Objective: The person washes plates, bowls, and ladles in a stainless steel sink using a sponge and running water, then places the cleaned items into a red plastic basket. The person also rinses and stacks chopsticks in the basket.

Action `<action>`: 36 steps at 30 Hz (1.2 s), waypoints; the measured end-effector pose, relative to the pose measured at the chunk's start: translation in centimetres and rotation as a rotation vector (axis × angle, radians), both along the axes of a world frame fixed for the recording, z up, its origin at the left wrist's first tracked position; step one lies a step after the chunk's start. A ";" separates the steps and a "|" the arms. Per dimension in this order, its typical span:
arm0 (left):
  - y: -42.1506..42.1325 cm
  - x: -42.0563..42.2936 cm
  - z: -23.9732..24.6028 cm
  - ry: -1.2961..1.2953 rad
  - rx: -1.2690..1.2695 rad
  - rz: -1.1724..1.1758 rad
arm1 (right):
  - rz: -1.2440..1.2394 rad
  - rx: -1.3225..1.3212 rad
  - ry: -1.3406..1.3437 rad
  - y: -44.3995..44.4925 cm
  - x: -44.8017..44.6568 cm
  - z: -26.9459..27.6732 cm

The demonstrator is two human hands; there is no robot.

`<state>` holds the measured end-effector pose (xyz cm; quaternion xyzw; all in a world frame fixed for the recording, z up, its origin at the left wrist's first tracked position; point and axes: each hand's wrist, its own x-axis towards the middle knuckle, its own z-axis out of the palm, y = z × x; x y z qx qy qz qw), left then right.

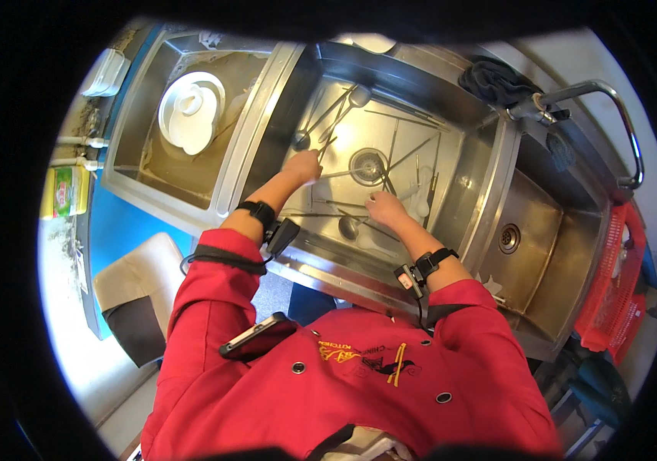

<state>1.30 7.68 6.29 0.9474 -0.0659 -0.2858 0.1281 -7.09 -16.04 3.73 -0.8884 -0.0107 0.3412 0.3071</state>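
Observation:
Both my hands reach into the middle stainless-steel sink basin (pixel 449 190). My left hand (pixel 304 167) is closed around dark chopsticks (pixel 328 145) that stick out past its fingers. Just beyond it, metal ladles (pixel 359 97) rest on the basin floor by the left wall. With fingers curled, my right hand (pixel 386 208) is low in the basin, close to several dark chopsticks (pixel 387 181) by the drain strainer (pixel 368 167); whether it grips any is hidden. A metal spoon (pixel 348 228) and a white spoon (pixel 375 245) lie below it. More chopsticks (pixel 414 151) are scattered to the right.
Murky water fills the left basin (pixel 158 190), where white dishes (pixel 191 115) sit. A smaller basin (pixel 541 253) lies right, under a curved faucet (pixel 622 98). A dark cloth (pixel 495 80) hangs on the back ledge. Far right stands a red plastic basket (pixel 605 294).

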 end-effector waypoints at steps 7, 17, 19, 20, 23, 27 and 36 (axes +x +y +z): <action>-1.1 9.3 -8.4 -0.024 0.108 0.282 | -0.187 0.012 0.081 -3.1 2.4 -5.8; 2.3 19.4 -26.6 -0.049 0.596 0.062 | -0.783 -0.290 0.472 -6.3 4.5 -10.3; 5.2 19.9 -29.6 -0.062 0.674 -0.210 | -0.671 -0.373 0.415 -6.2 4.2 -10.8; 7.6 19.8 -31.0 -0.046 0.694 -0.326 | -0.544 -0.425 0.325 -5.9 4.1 -11.3; 5.7 18.1 -29.8 0.011 0.602 -0.416 | -0.591 -0.468 0.302 -6.7 1.7 -16.8; 0.7 16.8 -22.9 -0.045 0.415 -0.315 | -0.795 -0.502 0.508 -5.8 4.3 -8.8; -4.0 17.7 -17.9 -0.078 -0.134 0.344 | -0.904 -0.187 0.465 -6.9 3.8 -13.2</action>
